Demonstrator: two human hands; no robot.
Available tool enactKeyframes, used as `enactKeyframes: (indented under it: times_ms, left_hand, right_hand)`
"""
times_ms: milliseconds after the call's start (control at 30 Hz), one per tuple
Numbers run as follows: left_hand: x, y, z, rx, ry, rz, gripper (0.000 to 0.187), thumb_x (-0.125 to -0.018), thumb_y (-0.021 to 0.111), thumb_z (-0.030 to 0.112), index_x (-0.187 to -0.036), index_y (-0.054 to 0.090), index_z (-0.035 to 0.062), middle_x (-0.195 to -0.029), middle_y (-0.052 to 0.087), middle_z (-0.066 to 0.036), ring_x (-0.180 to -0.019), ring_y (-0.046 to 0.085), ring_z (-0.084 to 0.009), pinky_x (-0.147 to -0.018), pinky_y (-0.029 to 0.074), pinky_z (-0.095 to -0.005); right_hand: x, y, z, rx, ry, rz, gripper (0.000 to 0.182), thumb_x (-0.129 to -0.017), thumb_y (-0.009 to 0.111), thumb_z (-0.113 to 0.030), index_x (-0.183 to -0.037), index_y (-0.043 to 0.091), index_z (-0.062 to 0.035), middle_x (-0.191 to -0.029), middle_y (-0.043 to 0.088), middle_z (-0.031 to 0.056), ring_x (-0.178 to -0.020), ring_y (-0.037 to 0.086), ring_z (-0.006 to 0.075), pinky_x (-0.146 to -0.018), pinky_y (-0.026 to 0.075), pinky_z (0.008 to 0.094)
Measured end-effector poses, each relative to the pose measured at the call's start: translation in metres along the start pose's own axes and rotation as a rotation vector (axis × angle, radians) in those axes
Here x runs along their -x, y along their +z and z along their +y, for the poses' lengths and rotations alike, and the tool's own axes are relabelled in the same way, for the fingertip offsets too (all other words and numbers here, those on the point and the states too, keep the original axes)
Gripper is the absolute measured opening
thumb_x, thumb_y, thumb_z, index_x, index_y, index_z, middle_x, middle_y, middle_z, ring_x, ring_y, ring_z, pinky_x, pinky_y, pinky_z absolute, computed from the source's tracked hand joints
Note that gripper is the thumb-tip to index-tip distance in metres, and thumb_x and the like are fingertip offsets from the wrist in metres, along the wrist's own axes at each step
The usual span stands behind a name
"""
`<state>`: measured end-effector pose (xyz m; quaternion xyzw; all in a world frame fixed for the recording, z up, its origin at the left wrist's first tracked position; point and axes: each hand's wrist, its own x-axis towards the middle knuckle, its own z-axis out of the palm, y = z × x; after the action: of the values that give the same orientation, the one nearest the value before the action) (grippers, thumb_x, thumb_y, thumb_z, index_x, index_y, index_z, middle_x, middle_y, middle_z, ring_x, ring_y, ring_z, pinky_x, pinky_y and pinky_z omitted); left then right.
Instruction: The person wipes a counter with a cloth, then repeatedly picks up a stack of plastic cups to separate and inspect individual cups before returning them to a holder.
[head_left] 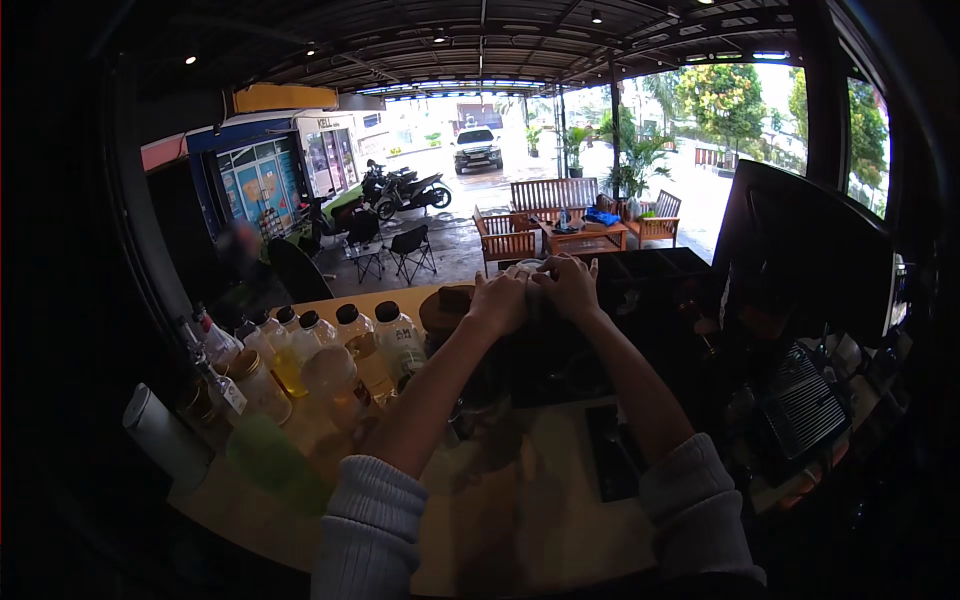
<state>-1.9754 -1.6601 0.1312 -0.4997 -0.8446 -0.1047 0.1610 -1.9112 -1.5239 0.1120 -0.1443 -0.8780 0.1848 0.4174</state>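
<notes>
Both arms, in pushed-up grey ribbed sleeves, stretch forward over the counter. My left hand (501, 300) and my right hand (570, 287) meet at its far side, fingers bent around a small pale thing (529, 265) with a rounded edge. The hands hide most of it, and its kind does not show. Just left of my left hand stands a dark brown rounded object (447, 308). Several clear bottles with black caps, including a labelled bottle (400, 345), stand left of my left forearm.
A gold-lidded jar (260, 385) and a grey cylinder (165, 432) stand at the left of the wooden counter (560, 540). A dark monitor-like panel (800, 250) and a ridged metal tray (803, 398) are at right. Beyond are wooden benches (553, 193) and parked motorbikes (415, 192).
</notes>
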Motion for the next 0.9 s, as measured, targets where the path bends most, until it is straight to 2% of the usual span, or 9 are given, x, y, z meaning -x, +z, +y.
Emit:
enactKeyframes:
  times_ms: [100, 167, 233, 300, 467, 633, 667, 767, 900]
  left_hand:
    - [-0.003, 0.004, -0.003, 0.011, 0.016, -0.01, 0.054, -0.079, 0.051, 0.019, -0.13, 0.04, 0.0044, -0.135, 0.042, -0.01, -0.122, 0.045, -0.0253, -0.103, 0.024, -0.0575]
    - [-0.003, 0.007, -0.006, 0.062, 0.02, 0.023, 0.054, -0.077, 0.05, 0.017, -0.129, 0.041, 0.0045, -0.134, 0.044, -0.011, -0.122, 0.045, -0.0258, -0.103, 0.024, -0.0572]
    - [-0.002, 0.004, -0.006, 0.061, 0.029, 0.017, 0.054, -0.077, 0.05, 0.016, -0.129, 0.041, 0.004, -0.134, 0.043, -0.011, -0.121, 0.045, -0.0259, -0.103, 0.024, -0.0573]
    - [-0.001, 0.006, -0.006, 0.06, 0.037, 0.017, 0.055, -0.076, 0.05, 0.015, -0.129, 0.04, 0.0036, -0.134, 0.043, -0.011, -0.121, 0.045, -0.026, -0.103, 0.024, -0.0574]
    - [0.002, 0.011, -0.006, 0.048, 0.05, 0.081, 0.056, -0.077, 0.049, 0.015, -0.13, 0.038, 0.0026, -0.137, 0.039, -0.013, -0.123, 0.043, -0.0264, -0.103, 0.024, -0.0572]
    - [0.01, 0.016, 0.002, 0.006, 0.051, 0.194, 0.053, -0.082, 0.048, 0.02, -0.13, 0.038, 0.0009, -0.138, 0.038, -0.014, -0.123, 0.043, -0.0278, -0.103, 0.025, -0.0566]
    - [0.013, 0.015, 0.005, -0.001, 0.046, 0.24, 0.055, -0.081, 0.047, 0.017, -0.132, 0.035, 0.0005, -0.139, 0.036, -0.014, -0.126, 0.039, -0.0278, -0.103, 0.024, -0.0566]
    - [0.014, 0.02, 0.003, -0.105, 0.021, 0.083, 0.056, -0.082, 0.046, 0.018, -0.133, 0.034, -0.0008, -0.141, 0.034, -0.015, -0.129, 0.036, -0.028, -0.104, 0.024, -0.0561]
    - [0.018, 0.014, 0.002, -0.058, 0.011, 0.054, 0.057, -0.083, 0.046, 0.02, -0.134, 0.033, -0.002, -0.141, 0.034, -0.016, -0.131, 0.033, -0.0283, -0.104, 0.023, -0.0555]
  right_hand:
    - [-0.003, 0.0, 0.004, -0.06, 0.088, -0.047, 0.018, -0.075, 0.067, -0.027, -0.083, 0.066, -0.0111, -0.097, 0.064, 0.0076, -0.105, 0.055, 0.0273, -0.102, 0.016, 0.0633]
    - [-0.006, 0.01, 0.011, 0.004, 0.037, 0.088, 0.02, -0.073, 0.067, -0.031, -0.078, 0.068, -0.0121, -0.083, 0.063, 0.0056, -0.083, 0.061, 0.0225, -0.098, 0.024, 0.0576]
    - [-0.01, 0.005, 0.011, 0.009, 0.046, 0.052, 0.02, -0.074, 0.067, -0.031, -0.081, 0.067, -0.0127, -0.083, 0.064, 0.0046, -0.08, 0.061, 0.0224, -0.095, 0.027, 0.0541]
    - [-0.012, -0.008, 0.011, -0.102, 0.033, -0.097, 0.02, -0.076, 0.066, -0.029, -0.085, 0.065, -0.0119, -0.093, 0.065, 0.0065, -0.103, 0.055, 0.0259, -0.102, 0.019, 0.0604]
    - [-0.005, -0.002, 0.015, 0.024, -0.098, 0.007, 0.018, -0.081, 0.059, -0.027, -0.087, 0.066, -0.012, -0.093, 0.065, 0.0049, -0.103, 0.054, 0.0255, -0.102, 0.019, 0.0595]
    - [0.01, 0.0, -0.007, 0.189, -0.309, 0.1, 0.033, -0.083, 0.051, -0.015, -0.114, 0.054, -0.0075, -0.114, 0.057, 0.0078, -0.112, 0.05, 0.0261, -0.105, 0.016, 0.0564]
    - [0.017, -0.003, -0.009, 0.282, -0.338, -0.037, 0.047, -0.083, 0.05, -0.016, -0.128, 0.042, -0.0061, -0.13, 0.047, 0.0098, -0.12, 0.044, 0.0267, -0.106, 0.01, 0.0596]
    - [0.032, 0.008, -0.009, 0.48, -0.32, -0.149, 0.052, -0.083, 0.05, -0.019, -0.132, 0.039, -0.0061, -0.137, 0.041, 0.0117, -0.125, 0.04, 0.0282, -0.105, 0.006, 0.0627]
    - [0.036, -0.004, -0.012, 0.364, -0.3, -0.213, 0.056, -0.079, 0.051, -0.017, -0.131, 0.039, -0.0027, -0.14, 0.036, 0.0146, -0.129, 0.035, 0.0311, -0.104, 0.005, 0.0656]
